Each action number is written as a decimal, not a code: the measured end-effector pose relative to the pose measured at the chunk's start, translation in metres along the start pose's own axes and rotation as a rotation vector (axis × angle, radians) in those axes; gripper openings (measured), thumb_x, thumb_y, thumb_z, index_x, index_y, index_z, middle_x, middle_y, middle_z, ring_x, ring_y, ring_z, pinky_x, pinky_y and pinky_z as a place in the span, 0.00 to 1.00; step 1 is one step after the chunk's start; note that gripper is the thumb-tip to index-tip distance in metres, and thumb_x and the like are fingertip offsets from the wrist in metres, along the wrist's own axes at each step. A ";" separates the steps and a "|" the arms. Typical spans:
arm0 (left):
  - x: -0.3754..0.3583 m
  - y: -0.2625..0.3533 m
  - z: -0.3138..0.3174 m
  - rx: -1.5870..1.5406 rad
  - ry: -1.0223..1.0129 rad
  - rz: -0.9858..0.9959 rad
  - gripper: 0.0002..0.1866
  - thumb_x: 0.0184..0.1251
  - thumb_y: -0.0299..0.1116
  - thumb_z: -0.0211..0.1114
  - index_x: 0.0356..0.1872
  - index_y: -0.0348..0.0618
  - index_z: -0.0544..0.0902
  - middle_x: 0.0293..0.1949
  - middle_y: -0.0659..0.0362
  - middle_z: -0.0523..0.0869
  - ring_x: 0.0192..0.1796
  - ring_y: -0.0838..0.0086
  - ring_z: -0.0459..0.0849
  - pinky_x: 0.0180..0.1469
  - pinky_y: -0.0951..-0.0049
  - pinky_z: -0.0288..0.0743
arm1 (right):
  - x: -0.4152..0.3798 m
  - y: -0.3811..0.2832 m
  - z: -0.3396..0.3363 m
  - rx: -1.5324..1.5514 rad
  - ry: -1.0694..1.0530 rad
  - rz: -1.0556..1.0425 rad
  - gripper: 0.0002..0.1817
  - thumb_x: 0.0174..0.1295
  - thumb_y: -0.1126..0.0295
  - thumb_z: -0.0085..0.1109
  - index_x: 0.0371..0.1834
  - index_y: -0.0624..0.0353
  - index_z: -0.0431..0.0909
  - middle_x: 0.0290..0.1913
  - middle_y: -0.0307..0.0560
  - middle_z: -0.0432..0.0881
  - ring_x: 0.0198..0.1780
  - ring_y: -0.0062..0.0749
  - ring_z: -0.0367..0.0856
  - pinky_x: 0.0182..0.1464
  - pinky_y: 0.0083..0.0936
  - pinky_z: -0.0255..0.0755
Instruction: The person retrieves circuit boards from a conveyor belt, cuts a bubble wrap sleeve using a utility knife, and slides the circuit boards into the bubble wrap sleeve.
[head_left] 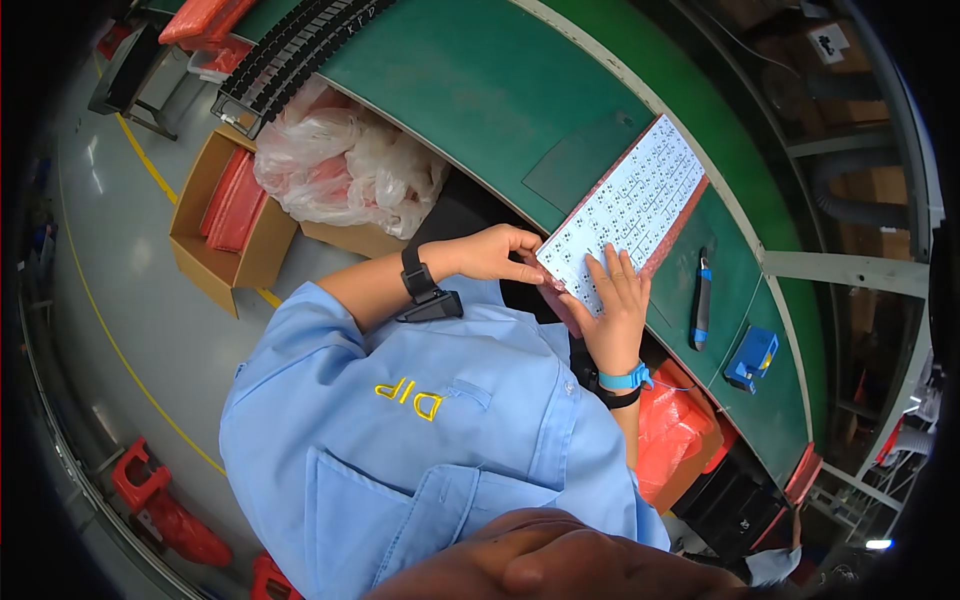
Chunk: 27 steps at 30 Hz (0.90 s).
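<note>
A long white circuit board point(640, 195) with rows of black markings, shaped like a keyboard, lies tilted across the bench edge. Pink bubble wrap point(668, 238) shows beneath it and along its sides. My left hand point(490, 252) is at the board's near left corner, thumb and index finger closed around the edge of the wrap there. Flat on the board's near end rests my right hand point(617, 300), its fingers spread and its thumb toward the near edge. The underside of the board is hidden.
On the green bench point(450, 90) lie a black-and-blue cutter-like tool point(702, 300), a blue box point(752, 358) and a dark flat sheet point(585, 165). A black rack point(300, 55) stands at the far left. Below are a bag of clear plastic point(350, 160) and a carton point(235, 225) of pink packets.
</note>
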<state>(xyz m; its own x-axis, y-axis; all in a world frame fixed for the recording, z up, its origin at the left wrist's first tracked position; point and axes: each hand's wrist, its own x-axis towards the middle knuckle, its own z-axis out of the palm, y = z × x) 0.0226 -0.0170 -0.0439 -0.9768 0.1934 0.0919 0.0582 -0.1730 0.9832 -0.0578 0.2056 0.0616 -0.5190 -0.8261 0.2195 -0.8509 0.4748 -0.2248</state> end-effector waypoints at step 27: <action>-0.005 0.023 0.017 0.059 0.215 -0.252 0.14 0.76 0.34 0.62 0.38 0.30 0.86 0.29 0.64 0.87 0.33 0.88 0.77 0.35 0.79 0.73 | 0.218 0.229 0.007 0.090 -0.015 0.242 0.19 0.60 0.67 0.70 0.52 0.64 0.81 0.40 0.46 0.84 0.38 0.29 0.80 0.44 0.24 0.75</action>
<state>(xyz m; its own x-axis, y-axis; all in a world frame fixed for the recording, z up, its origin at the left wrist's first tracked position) 0.0320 -0.0051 -0.0188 -0.9828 0.0138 -0.1840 -0.1845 -0.0880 0.9789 -0.3652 0.1324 0.0512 -0.7047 -0.6965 0.1355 -0.6911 0.6305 -0.3532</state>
